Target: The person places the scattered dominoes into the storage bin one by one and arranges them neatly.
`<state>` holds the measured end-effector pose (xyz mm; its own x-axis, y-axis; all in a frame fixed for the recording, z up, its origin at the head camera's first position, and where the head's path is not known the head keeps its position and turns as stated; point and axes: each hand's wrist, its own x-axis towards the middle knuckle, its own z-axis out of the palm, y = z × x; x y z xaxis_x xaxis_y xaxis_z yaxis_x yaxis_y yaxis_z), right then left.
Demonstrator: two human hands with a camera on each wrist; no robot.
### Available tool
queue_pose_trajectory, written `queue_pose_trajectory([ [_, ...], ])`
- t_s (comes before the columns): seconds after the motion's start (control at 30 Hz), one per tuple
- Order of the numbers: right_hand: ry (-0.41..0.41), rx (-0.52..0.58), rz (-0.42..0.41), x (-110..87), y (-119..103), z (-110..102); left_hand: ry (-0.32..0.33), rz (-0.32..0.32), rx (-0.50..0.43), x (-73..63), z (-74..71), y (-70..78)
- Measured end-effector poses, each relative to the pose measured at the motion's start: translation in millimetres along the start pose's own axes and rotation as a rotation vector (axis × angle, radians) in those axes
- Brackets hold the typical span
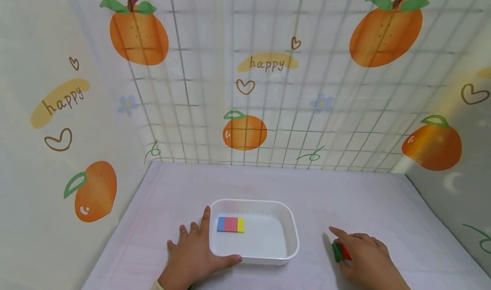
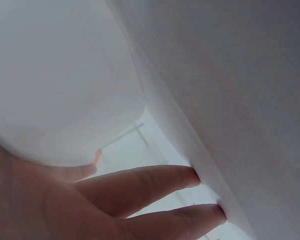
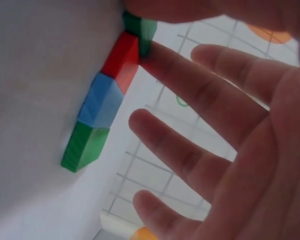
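A shallow white plastic tray [image 1: 268, 243] stands on the table, holding a row of small blocks: blue [image 1: 220, 224], two pink [image 1: 231, 224] and yellow [image 1: 241, 225]. My left hand [image 1: 193, 247] lies spread at its near left corner, index finger along the left side and thumb by the front rim. To the tray's right, my right hand [image 1: 364, 253] pinches a green block [image 3: 141, 31] between thumb and a finger, index finger raised straight. In the right wrist view that block ends a row with a red block [image 3: 121, 57], a blue block [image 3: 101, 100] and another green block [image 3: 85, 145].
A pale cloth covers the table [image 1: 184, 183]. Behind it and at both sides hang white curtains [image 1: 203, 123] printed with oranges, hearts and "happy"; a grid pattern shows at the back.
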<state>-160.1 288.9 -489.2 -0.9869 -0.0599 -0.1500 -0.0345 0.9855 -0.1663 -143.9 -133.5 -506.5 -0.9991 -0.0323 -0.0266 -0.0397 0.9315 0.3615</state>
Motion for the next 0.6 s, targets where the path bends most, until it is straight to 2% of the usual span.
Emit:
queue_pose_trajectory([
  [0.33,0.022,-0.006,-0.019,1.0,-0.1,2.1,0.002,0.001,-0.002,0.9,2.0,-0.2],
  [0.6,-0.004,0.007,0.015,4.6,-1.1,4.6,-0.005,-0.007,0.002,1.9,1.9,-1.4],
])
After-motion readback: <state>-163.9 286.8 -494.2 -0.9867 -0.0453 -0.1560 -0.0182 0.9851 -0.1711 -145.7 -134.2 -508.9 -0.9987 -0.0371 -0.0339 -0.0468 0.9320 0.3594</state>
